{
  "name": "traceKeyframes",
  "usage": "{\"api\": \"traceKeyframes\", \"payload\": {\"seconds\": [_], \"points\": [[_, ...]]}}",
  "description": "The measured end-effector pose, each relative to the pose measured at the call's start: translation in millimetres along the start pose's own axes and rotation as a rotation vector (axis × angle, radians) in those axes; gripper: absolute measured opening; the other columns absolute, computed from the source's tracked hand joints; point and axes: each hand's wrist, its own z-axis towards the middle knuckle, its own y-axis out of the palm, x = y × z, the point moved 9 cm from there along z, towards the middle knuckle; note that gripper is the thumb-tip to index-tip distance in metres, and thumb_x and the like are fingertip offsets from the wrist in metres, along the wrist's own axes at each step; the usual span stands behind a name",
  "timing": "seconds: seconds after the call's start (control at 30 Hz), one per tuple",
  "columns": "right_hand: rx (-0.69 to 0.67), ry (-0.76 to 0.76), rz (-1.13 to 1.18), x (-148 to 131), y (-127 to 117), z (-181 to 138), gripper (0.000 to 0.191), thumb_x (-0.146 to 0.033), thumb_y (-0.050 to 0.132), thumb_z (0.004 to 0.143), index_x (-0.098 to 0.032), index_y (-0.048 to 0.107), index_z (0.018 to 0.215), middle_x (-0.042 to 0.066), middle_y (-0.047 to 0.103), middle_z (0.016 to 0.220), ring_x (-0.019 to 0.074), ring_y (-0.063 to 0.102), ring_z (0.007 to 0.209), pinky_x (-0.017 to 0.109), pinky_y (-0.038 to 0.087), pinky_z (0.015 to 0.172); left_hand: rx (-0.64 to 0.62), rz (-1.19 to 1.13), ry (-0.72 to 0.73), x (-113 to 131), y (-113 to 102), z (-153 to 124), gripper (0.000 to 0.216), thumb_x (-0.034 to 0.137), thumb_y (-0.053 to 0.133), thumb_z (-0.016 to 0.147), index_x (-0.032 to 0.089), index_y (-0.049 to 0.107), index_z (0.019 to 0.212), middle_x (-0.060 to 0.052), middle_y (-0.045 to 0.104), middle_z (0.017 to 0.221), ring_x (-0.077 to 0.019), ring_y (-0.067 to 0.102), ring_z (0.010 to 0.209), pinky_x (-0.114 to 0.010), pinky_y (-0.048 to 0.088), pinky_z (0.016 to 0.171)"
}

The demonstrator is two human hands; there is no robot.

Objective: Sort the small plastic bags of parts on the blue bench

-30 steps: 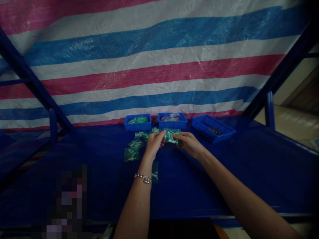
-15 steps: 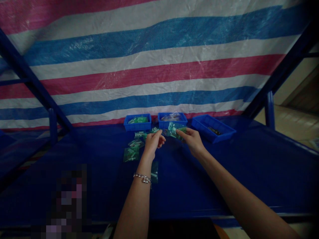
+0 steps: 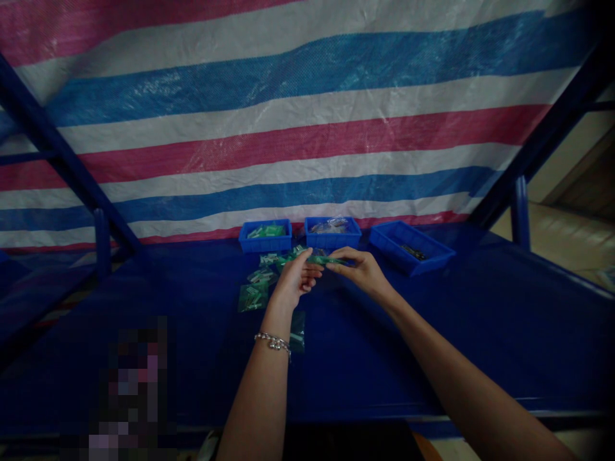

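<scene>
My right hand (image 3: pixel 362 269) pinches the end of a green plastic bag (image 3: pixel 327 260), which is seen nearly edge-on. My left hand (image 3: pixel 296 278) is just beside and below the bag, and its fingers may touch it. Several small green bags (image 3: pixel 258 288) lie on the blue table (image 3: pixel 432 346) to the left of my hands. A clear bag with green contents (image 3: pixel 298 331) lies beneath my left wrist, which wears a silver bracelet (image 3: pixel 272 342).
Along the back edge stand blue trays: one holds green bags (image 3: pixel 265 237), one clear bags (image 3: pixel 332 233), and one small dark items (image 3: pixel 410 248). Behind them hangs a striped tarp (image 3: pixel 288 160). Blue frame posts (image 3: pixel 519 213) rise at both sides.
My hands have come closer together. The green bag has turned nearly edge-on, and my left fingers have moved up next to it.
</scene>
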Motion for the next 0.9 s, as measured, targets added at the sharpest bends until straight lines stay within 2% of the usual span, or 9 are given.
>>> {"api": "traceKeyframes", "payload": {"seconds": [0.17,0.3,0.43,0.57,0.63,0.77,0.9], "points": [[-0.069,-0.086,-0.017,-3,5,1,0.015,-0.031,0.070,0.064,-0.023,0.070,0.077,0.006,0.065,0.082,0.0207,0.057,0.084,0.033,0.043,0.071,0.016,-0.003,-0.066,-6,-2,0,0.034,0.045,0.060,0.066,0.011,0.054,0.063,0.001,0.050,0.048,-0.0032,0.039,0.036,-0.016,0.016,0.036],[-0.059,-0.096,-0.041,0,4,1,0.016,-0.030,0.070,0.064,-0.024,0.070,0.079,0.006,0.064,0.083,0.0209,0.056,0.085,0.033,0.044,0.070,-0.028,-0.056,-0.013,-3,2,1,0.021,0.032,0.061,0.065,0.014,0.052,0.069,0.002,0.049,0.049,-0.0032,0.038,0.035,-0.015,0.016,0.036],[-0.059,-0.052,-0.049,2,4,1,0.021,-0.027,0.068,0.064,-0.024,0.068,0.085,0.006,0.063,0.090,0.0208,0.055,0.088,0.032,0.044,0.070,-0.040,-0.075,0.074,2,3,1,0.019,0.028,0.062,0.064,0.014,0.052,0.071,0.003,0.047,0.051,-0.0036,0.041,0.037,-0.016,0.019,0.037],[-0.048,0.100,0.029,12,4,1,0.043,-0.019,0.068,0.060,-0.023,0.060,0.102,0.004,0.060,0.095,0.0154,0.056,0.073,0.028,0.044,0.061,-0.006,-0.076,0.146,8,0,2,0.019,0.027,0.064,0.062,0.014,0.053,0.070,0.003,0.048,0.054,-0.0038,0.043,0.039,-0.017,0.022,0.037],[-0.015,0.229,0.114,22,3,-2,0.046,-0.021,0.066,0.061,-0.023,0.056,0.106,0.003,0.059,0.090,0.0129,0.054,0.064,0.025,0.042,0.052,0.014,-0.074,0.177,10,-1,2,0.019,0.027,0.064,0.062,0.014,0.053,0.068,0.003,0.048,0.053,-0.0042,0.043,0.039,-0.017,0.024,0.038],[0.033,0.451,0.331,38,5,-11,0.032,-0.037,0.059,0.072,-0.020,0.056,0.099,0.001,0.058,0.072,0.0122,0.053,0.056,0.022,0.037,0.045,0.019,-0.079,0.252,16,-2,2,0.019,0.029,0.064,0.061,0.014,0.052,0.063,0.004,0.047,0.049,-0.0048,0.043,0.040,-0.018,0.025,0.039],[-0.081,0.593,0.526,39,21,-18,0.036,-0.051,0.052,0.077,-0.016,0.058,0.085,0.004,0.059,0.066,0.0115,0.054,0.050,0.023,0.036,0.044,0.013,-0.075,0.298,18,-1,2,0.022,0.031,0.065,0.060,0.015,0.051,0.063,0.004,0.046,0.050,-0.0049,0.043,0.043,-0.018,0.027,0.041]]}}
